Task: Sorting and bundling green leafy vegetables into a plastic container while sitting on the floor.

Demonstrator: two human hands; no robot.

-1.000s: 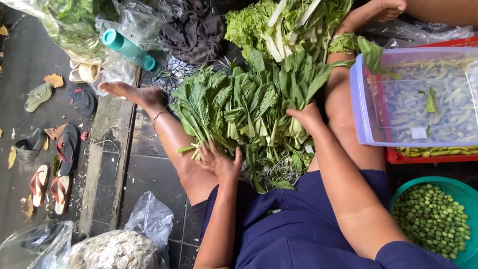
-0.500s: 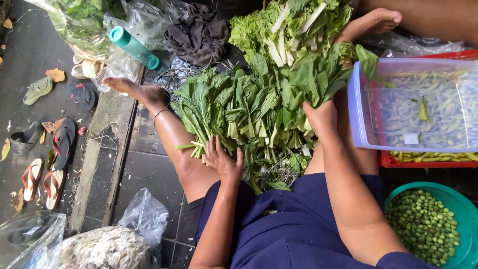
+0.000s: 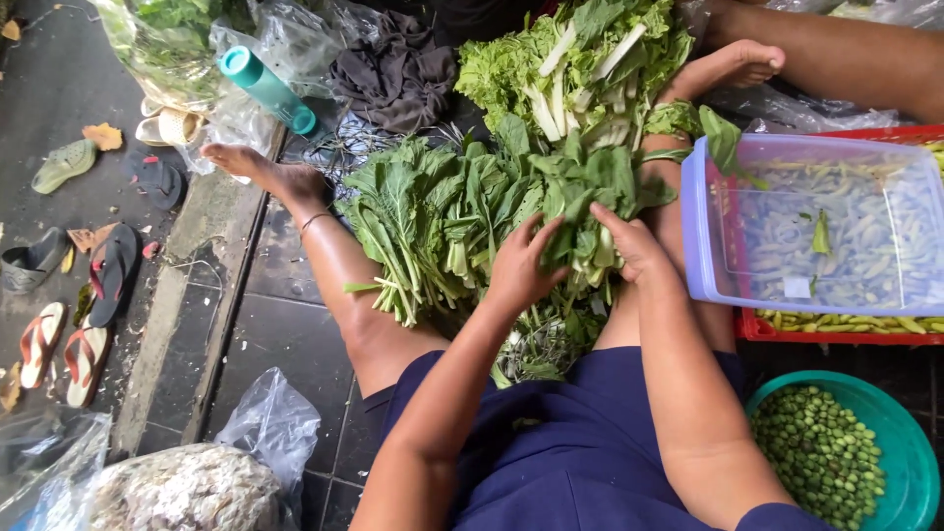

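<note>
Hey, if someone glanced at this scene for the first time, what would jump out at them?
Probably the big heap of leafy greens in the middle, with the left hand and right hand gripping one bunch of it. Then the green bowl of small green pods at lower right, and the teal bottle at upper left.

Soft, even daylight; shadows faint. Mild glare on the clear plastic box (image 3: pixel 816 226) right of the right hand (image 3: pixel 634 246). Focus sharp, slight edge stretch.
</note>
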